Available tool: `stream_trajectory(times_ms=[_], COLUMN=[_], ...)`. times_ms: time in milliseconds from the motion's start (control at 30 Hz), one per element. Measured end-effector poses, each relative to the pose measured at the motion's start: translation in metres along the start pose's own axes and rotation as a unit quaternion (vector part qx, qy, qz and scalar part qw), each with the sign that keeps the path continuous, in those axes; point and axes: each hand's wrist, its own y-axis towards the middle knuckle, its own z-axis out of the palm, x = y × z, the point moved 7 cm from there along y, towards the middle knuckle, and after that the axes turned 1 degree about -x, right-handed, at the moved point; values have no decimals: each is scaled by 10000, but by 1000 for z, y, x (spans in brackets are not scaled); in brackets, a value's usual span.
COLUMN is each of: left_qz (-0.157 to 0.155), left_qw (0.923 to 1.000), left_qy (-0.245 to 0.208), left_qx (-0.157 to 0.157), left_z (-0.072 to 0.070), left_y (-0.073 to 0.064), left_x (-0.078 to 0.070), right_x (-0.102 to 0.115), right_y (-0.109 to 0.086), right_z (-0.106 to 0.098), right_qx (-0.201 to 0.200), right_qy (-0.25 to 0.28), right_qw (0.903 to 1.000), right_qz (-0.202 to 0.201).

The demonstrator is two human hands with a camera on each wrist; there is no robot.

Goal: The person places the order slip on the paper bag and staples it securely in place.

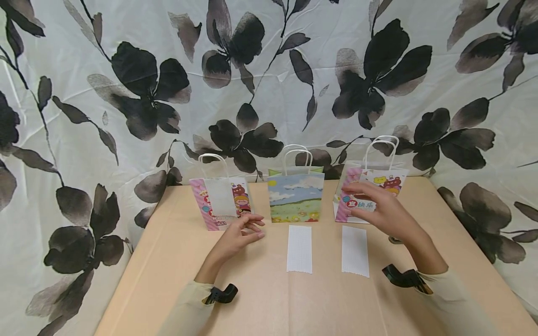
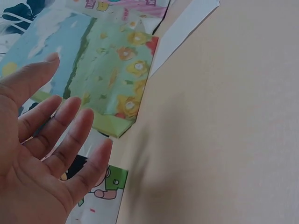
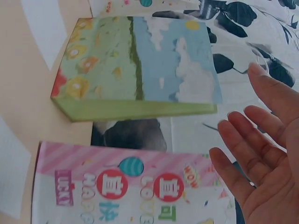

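Note:
My left hand (image 1: 235,237) is held near the lower right corner of a pink-and-white cartoon paper bag (image 1: 201,203), its fingers loosely bent and nothing in them. A white paper strip (image 1: 222,198) lies against that bag's front. In front of another pink cartoon bag (image 1: 350,179) on the right, my right hand (image 1: 388,212) is raised with thumb and fingers spread apart, holding nothing. Between them a bag with a meadow-and-sky picture (image 1: 296,198) stands upright. In the left wrist view the palm (image 2: 42,172) is bare; the right palm (image 3: 271,182) is bare too.
Two white paper strips (image 1: 300,249) lie on the tan table (image 1: 269,298), one before the middle bag and one before the right bag. Beside my right wrist a small dark round object (image 1: 395,240) is partly hidden. A floral cloth (image 1: 294,116) hangs behind the bags.

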Motion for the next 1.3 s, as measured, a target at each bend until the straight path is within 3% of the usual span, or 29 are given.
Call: stream_trajectory(times_ms=[200, 333, 700, 1033, 1300], left_qz=[-18, 31, 172, 140, 123], left_qw=[9997, 9996, 9985, 9982, 9967], left_qy=[-195, -85, 397, 285, 539], left_qx=[156, 255, 336, 513, 600], left_z=[12, 19, 31, 52, 67], left_y=[10, 16, 28, 39, 51], left_x=[4, 5, 9, 12, 14], right_x=[3, 0, 2, 1, -5], right_y=[15, 26, 52, 71, 85], right_z=[5, 9, 22, 33, 45], right_qx=[-143, -366, -669, -767, -652], right_qy=[-147, 6, 234, 231, 288], right_qw=[9996, 9990, 9972, 9962, 9974], right_qz=[171, 242, -248, -336, 56])
